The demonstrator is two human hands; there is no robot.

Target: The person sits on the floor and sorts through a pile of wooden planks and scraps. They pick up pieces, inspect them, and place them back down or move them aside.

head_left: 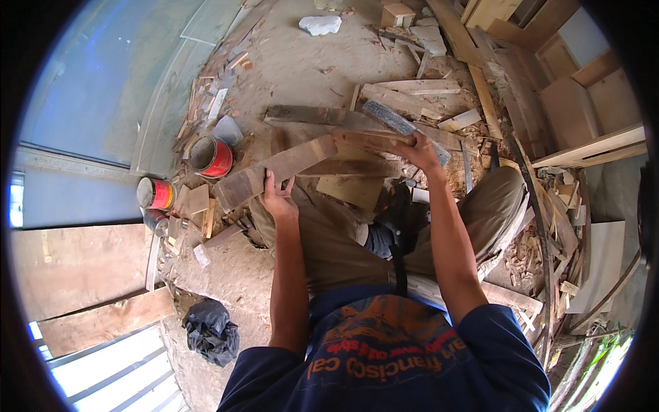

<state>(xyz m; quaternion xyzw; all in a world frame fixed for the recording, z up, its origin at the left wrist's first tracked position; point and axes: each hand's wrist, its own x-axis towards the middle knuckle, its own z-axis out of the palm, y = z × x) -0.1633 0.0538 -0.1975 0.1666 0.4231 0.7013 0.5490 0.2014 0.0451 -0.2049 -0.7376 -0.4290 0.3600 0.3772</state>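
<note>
I sit on the ground with both forearms reaching forward. My left hand (278, 198) grips a brown wooden board (278, 170) from its near edge, thumb against the wood. My right hand (419, 154) is closed round the right end of another brown wooden piece (367, 140). These two pieces meet at an angle in front of me; whether they are joined, I cannot tell. A grey, weathered bar (395, 118) lies just beyond my right hand. Under the held wood are a dark plank (357, 167) and a pale flat board (350, 191).
At the left stand an open red can (211, 156) and a smaller red-and-yellow can (156, 193). A black plastic bag (211, 332) lies at the lower left. Wood scraps (412, 103) litter the ground ahead, with a white stone (320, 25) farther off. Wooden panels (580, 110) stand at the right.
</note>
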